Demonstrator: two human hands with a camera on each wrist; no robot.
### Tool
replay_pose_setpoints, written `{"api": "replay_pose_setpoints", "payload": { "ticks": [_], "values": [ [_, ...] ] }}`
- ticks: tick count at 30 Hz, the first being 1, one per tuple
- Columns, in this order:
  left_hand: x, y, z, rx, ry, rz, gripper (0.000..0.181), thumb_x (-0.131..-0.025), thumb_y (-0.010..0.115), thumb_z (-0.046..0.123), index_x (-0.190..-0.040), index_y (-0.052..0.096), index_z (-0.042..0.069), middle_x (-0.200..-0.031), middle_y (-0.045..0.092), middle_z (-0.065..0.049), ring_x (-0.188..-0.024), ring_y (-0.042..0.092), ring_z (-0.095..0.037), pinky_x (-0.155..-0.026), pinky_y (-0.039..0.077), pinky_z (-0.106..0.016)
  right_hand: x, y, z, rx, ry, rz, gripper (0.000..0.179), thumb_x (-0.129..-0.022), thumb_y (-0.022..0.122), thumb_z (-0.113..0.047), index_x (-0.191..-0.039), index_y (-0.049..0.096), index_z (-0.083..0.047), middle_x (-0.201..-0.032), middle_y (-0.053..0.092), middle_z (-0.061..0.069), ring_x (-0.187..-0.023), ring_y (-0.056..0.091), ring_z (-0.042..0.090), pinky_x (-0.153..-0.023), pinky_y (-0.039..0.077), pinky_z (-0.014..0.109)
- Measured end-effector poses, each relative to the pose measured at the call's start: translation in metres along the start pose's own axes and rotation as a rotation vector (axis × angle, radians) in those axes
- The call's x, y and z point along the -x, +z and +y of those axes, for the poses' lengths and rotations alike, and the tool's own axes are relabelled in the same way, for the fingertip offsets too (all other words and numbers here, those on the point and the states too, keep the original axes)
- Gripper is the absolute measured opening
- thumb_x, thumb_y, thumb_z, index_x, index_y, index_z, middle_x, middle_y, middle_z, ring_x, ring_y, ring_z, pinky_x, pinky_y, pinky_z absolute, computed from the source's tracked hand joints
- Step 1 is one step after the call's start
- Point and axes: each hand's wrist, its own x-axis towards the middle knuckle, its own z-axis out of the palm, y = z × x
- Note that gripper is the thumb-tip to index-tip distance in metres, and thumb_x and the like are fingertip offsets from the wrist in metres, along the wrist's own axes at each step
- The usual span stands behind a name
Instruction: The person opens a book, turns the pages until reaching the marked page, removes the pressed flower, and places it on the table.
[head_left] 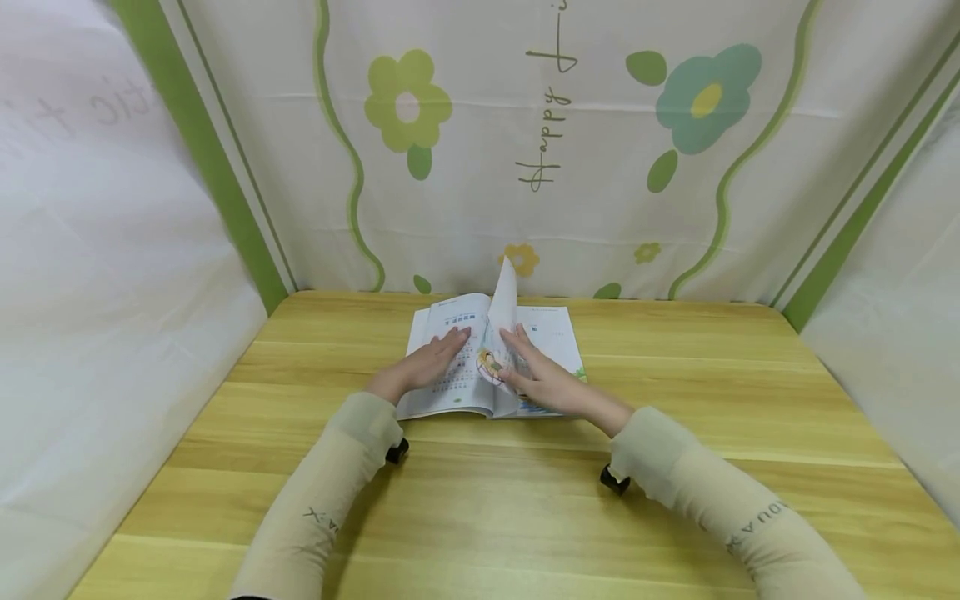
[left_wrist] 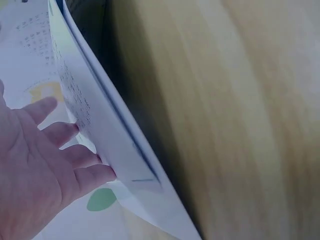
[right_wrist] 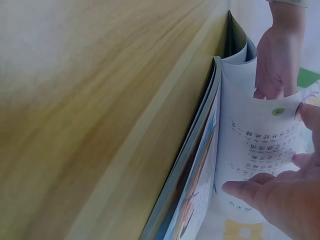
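Note:
An open book (head_left: 459,385) with printed text and coloured pictures lies on the wooden table. One leaf (head_left: 506,296) stands up near the spine, curving over to the left. My left hand (head_left: 429,363) rests on the left-hand pages, its fingers fairly straight; in the left wrist view the fingertips touch the paper (left_wrist: 107,130). My right hand (head_left: 551,382) is spread against the raised leaf from the right side. In the right wrist view its extended fingers (right_wrist: 250,190) press the curved printed page (right_wrist: 260,145). Beneath that hand lies the right-hand page (head_left: 551,333).
The wooden table (head_left: 495,508) extends around the book. Behind it hangs a white cloth (head_left: 480,208) with flowers and lettering, and more white cloth (head_left: 97,275) flanks the table. Black bands (head_left: 615,479) show under both sleeve cuffs.

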Motion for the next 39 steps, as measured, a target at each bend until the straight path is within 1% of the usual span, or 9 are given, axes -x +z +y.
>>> {"api": "replay_pose_setpoints", "payload": {
  "ticks": [8, 13, 16, 20, 24, 27, 32, 36, 39],
  "values": [
    [-0.003, 0.002, -0.003, 0.076, 0.034, 0.105, 0.067, -0.112, 0.014, 0.048, -0.165, -0.005, 0.013, -0.171, -0.001, -0.012, -0.156, 0.006, -0.033, -0.124, 0.009, -0.049, -0.007, 0.005, -0.002, 0.096, 0.005, -0.053, 0.068, -0.108, 0.056, -0.028, -0.164, 0.023, -0.008, -0.169, 0.0, 0.019, -0.154, 0.011, 0.037, -0.122, 0.016, 0.053],
    [-0.007, 0.003, -0.004, 0.14, 0.08, 0.154, 0.071, -0.112, 0.019, 0.049, -0.164, -0.013, 0.013, -0.17, -0.011, -0.014, -0.156, -0.007, -0.029, -0.124, 0.002, -0.05, -0.007, 0.009, -0.001, 0.172, 0.017, -0.104, 0.064, -0.108, 0.056, -0.027, -0.162, 0.028, -0.007, -0.169, 0.001, 0.019, -0.153, 0.017, 0.037, -0.122, 0.02, 0.051],
    [-0.008, 0.005, -0.003, 0.146, 0.116, 0.191, 0.072, -0.112, 0.024, 0.046, -0.164, -0.013, 0.011, -0.169, -0.017, -0.016, -0.155, -0.011, -0.031, -0.123, 0.001, -0.055, -0.008, 0.011, 0.0, 0.208, 0.012, -0.117, 0.061, -0.107, 0.057, -0.025, -0.16, 0.034, -0.006, -0.168, 0.003, 0.02, -0.153, 0.019, 0.037, -0.121, 0.022, 0.051],
    [-0.008, 0.008, -0.002, 0.016, 0.18, 0.198, 0.074, -0.113, 0.033, 0.041, -0.164, -0.011, 0.012, -0.168, -0.021, -0.015, -0.152, -0.012, -0.044, -0.121, 0.004, -0.062, -0.009, 0.014, 0.001, 0.26, 0.008, -0.147, 0.058, -0.107, 0.057, -0.026, -0.159, 0.038, -0.008, -0.169, 0.006, 0.019, -0.153, 0.018, 0.038, -0.12, 0.024, 0.052],
    [-0.009, 0.012, 0.002, -0.153, 0.264, 0.167, 0.071, -0.113, 0.035, 0.035, -0.165, -0.007, 0.01, -0.169, -0.017, -0.015, -0.149, -0.015, -0.053, -0.12, 0.002, -0.065, -0.01, 0.015, -0.002, 0.31, -0.002, -0.169, 0.058, -0.108, 0.056, -0.027, -0.159, 0.038, -0.008, -0.169, 0.008, 0.018, -0.152, 0.017, 0.042, -0.119, 0.025, 0.056],
    [-0.008, 0.014, 0.006, -0.221, 0.275, 0.147, 0.068, -0.113, 0.035, 0.035, -0.166, 0.0, 0.009, -0.17, -0.012, -0.015, -0.148, -0.017, -0.055, -0.117, 0.006, -0.07, -0.012, 0.015, -0.006, 0.318, -0.016, -0.175, 0.058, -0.108, 0.056, -0.028, -0.159, 0.038, -0.006, -0.168, 0.009, 0.019, -0.151, 0.017, 0.044, -0.119, 0.024, 0.058],
    [-0.006, 0.013, 0.01, -0.293, 0.231, 0.119, 0.061, -0.113, 0.033, 0.04, -0.165, 0.018, 0.012, -0.17, -0.015, -0.008, -0.147, -0.019, -0.055, -0.113, 0.017, -0.074, -0.014, 0.014, -0.01, 0.306, -0.005, -0.182, 0.057, -0.109, 0.053, -0.028, -0.158, 0.037, -0.003, -0.168, 0.009, 0.021, -0.151, 0.017, 0.045, -0.119, 0.023, 0.058],
    [-0.01, 0.012, 0.009, -0.31, 0.263, 0.143, 0.056, -0.113, 0.038, 0.036, -0.16, 0.033, 0.006, -0.17, -0.014, -0.01, -0.149, -0.015, -0.054, -0.119, 0.013, -0.064, -0.015, 0.013, -0.009, 0.257, 0.011, -0.175, 0.052, -0.111, 0.047, -0.026, -0.158, 0.038, -0.004, -0.167, 0.01, 0.022, -0.149, 0.019, 0.048, -0.119, 0.023, 0.058],
    [-0.012, 0.01, 0.009, -0.294, 0.256, 0.161, 0.054, -0.111, 0.044, 0.032, -0.158, 0.038, 0.005, -0.17, -0.013, -0.009, -0.15, -0.008, -0.052, -0.12, 0.012, -0.059, -0.015, 0.012, -0.007, 0.213, 0.006, -0.172, 0.05, -0.112, 0.045, -0.024, -0.157, 0.039, -0.004, -0.167, 0.01, 0.021, -0.15, 0.018, 0.046, -0.12, 0.022, 0.056]
  ]
}}
